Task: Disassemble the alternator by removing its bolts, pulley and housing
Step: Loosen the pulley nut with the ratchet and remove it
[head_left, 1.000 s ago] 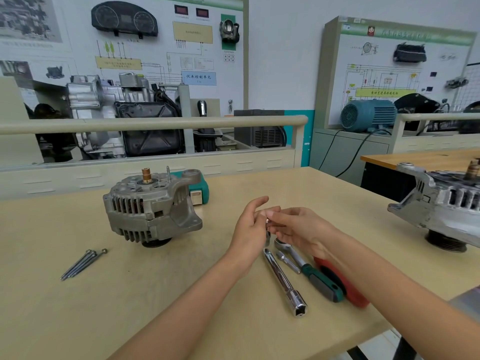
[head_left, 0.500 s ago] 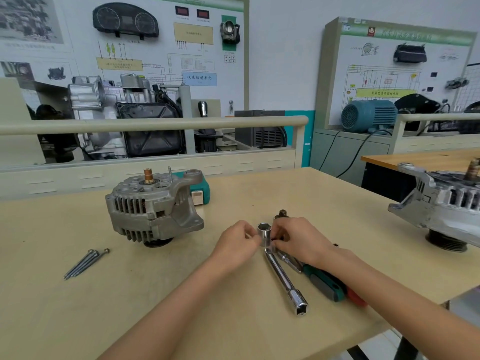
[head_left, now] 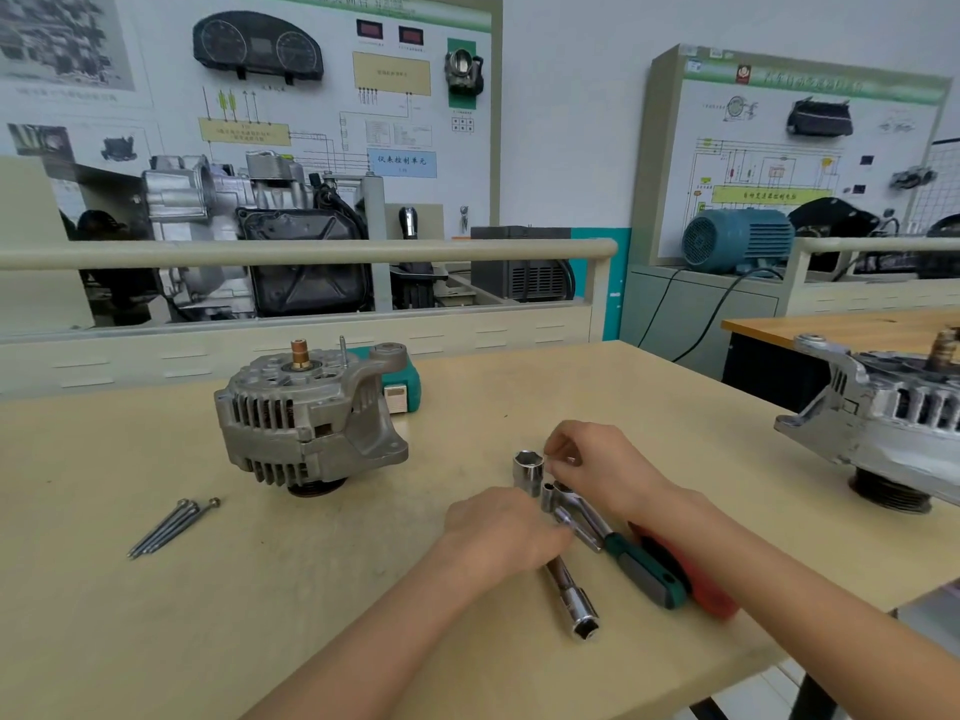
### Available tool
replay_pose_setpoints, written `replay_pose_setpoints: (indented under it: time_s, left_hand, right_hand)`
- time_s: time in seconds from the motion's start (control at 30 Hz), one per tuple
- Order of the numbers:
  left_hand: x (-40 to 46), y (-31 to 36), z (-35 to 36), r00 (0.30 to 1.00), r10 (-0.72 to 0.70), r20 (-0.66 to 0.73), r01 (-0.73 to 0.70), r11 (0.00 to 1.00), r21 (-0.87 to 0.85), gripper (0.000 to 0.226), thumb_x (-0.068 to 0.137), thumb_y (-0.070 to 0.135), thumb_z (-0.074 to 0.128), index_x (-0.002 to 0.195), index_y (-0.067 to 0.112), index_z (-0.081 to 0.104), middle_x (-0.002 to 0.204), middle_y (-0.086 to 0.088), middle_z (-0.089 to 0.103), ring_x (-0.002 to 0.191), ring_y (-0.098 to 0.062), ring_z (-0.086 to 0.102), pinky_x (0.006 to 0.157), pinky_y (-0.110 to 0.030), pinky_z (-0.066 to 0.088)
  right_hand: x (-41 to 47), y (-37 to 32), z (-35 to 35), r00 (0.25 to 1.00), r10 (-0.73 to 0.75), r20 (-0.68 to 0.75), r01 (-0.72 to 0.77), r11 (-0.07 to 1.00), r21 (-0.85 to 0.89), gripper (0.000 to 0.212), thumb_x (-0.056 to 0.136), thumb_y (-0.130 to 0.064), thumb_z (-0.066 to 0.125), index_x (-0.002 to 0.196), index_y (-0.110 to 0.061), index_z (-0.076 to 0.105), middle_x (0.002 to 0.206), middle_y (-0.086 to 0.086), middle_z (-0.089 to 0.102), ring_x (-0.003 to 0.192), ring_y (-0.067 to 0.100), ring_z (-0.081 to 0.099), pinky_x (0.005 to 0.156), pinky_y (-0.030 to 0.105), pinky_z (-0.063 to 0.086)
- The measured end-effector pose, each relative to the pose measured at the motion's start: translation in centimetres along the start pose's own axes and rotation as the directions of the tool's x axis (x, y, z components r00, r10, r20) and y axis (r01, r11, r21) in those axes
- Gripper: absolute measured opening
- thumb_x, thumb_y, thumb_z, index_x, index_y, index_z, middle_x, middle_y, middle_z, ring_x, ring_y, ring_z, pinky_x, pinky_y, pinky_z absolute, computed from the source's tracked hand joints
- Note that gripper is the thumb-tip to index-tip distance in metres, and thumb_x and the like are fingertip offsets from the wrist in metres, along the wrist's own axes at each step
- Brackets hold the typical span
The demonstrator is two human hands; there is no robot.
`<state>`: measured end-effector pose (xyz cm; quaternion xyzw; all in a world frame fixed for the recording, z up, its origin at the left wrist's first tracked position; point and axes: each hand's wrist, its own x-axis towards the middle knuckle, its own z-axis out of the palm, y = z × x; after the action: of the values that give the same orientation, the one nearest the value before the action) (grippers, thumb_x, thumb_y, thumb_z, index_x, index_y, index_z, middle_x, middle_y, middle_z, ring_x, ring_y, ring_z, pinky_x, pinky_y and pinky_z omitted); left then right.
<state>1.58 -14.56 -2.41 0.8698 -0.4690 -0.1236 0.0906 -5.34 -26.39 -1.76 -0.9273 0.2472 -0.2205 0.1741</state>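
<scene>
The grey alternator (head_left: 311,423) stands on its pulley on the beige table (head_left: 260,615), copper shaft end up. Three long bolts (head_left: 174,527) lie loose to its left. A large chrome socket (head_left: 529,470) stands upright in front of me, with a smaller socket (head_left: 548,498) beside it. My right hand (head_left: 602,470) pinches at the large socket's rim. My left hand (head_left: 504,532) is curled over the upper end of the chrome extension bar (head_left: 574,597). The green-handled ratchet (head_left: 644,569) lies under my right wrist.
A red tool (head_left: 696,589) lies under the ratchet near the table's right edge. A green device (head_left: 405,389) sits behind the alternator. A second alternator (head_left: 893,423) stands at the far right. A rail (head_left: 311,249) and training engine (head_left: 249,241) line the back.
My hands came down from mid-air to the table. The large socket now stands on the table, and my left hand has slid from it down onto the extension bar.
</scene>
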Motion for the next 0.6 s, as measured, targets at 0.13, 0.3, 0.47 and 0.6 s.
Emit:
replay_pose_setpoints:
  time_s: [0.13,0.3,0.47,0.6]
  left_hand:
    - [-0.2,-0.9,-0.3,0.999,-0.022,-0.036,0.024,0.999,0.032,0.032,0.09,0.043,0.048,0.07,0.018,0.047,0.071,0.004,0.045,0.071,-0.013,0.05,0.052,-0.025,0.029]
    - [-0.3,-3.5,-1.0,0.985,-0.03,-0.17,0.028,1.0,-0.012,0.035,0.092,0.041,0.046,0.065,0.02,0.04,0.075,-0.001,0.05,0.076,-0.019,0.05,0.054,-0.027,0.033]
    - [-0.4,-7.6,-2.2,0.979,-0.027,-0.203,-0.036,0.954,-0.299,0.031,0.095,0.034,0.043,0.07,0.016,0.04,0.072,0.001,0.047,0.063,-0.012,0.043,0.056,-0.027,0.033]
    - [-1.8,-10.2,-3.3,0.989,-0.027,-0.143,-0.078,0.733,-0.676,0.017,0.099,0.023,0.039,0.086,0.013,0.044,0.08,-0.007,0.054,0.069,-0.017,0.055,0.065,-0.029,0.048]
  right_hand:
    - [2.0,-1.4,0.0,0.99,0.099,0.097,-0.091,0.992,-0.088,0.065,0.08,-0.054,0.064,0.126,-0.01,0.052,0.113,0.006,0.06,0.101,0.02,0.056,0.077,0.028,0.043]
    - [3.5,-3.1,1.5,0.961,0.111,0.252,-0.005,0.923,-0.385,0.044,0.087,-0.044,0.061,0.111,-0.008,0.06,0.114,0.009,0.061,0.093,0.022,0.055,0.072,0.03,0.043]
    - [3.7,-3.8,2.0,0.991,0.06,0.117,-0.039,0.983,-0.178,0.033,0.094,-0.034,0.054,0.102,-0.003,0.063,0.1,0.011,0.065,0.088,0.023,0.058,0.072,0.028,0.044]
    - [3.2,-5.6,2.1,0.977,0.158,0.146,-0.209,0.857,0.47,0.03,0.098,-0.029,0.045,0.086,-0.005,0.056,0.066,0.005,0.052,0.051,0.012,0.048,0.048,0.018,0.039]
